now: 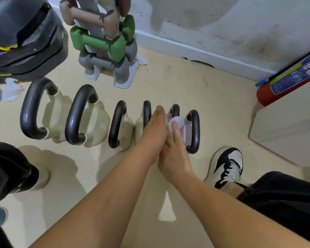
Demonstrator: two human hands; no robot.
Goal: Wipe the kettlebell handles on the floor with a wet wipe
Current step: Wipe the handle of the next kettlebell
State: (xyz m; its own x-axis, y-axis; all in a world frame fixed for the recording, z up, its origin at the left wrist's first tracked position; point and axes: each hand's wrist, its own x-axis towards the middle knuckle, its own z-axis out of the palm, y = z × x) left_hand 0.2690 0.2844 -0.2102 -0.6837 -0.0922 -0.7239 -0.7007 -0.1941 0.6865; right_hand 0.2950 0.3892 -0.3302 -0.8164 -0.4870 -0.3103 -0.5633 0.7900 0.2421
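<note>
Pinching the wet wipe [175, 122], our right grip [174, 151] works at the pink kettlebell [186, 130] (second from the row's right end); our left grip [155, 129] seems to lie straight-fingered beside it, on the floor [195, 83].

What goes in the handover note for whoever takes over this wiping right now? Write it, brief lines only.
Left hand: on the fourth kettlebell's handle; its grip is hidden from the camera.
Right hand: pinches the wet wipe against the fifth kettlebell's handle.
Six kettlebells stand in a row on the floor, handles up; the sixth handle is far right.
Done: cannot tell for sure; the first handle and second handle glisten, possibly wet.
Left: finish the fifth, check the sixth and any missed.
</note>
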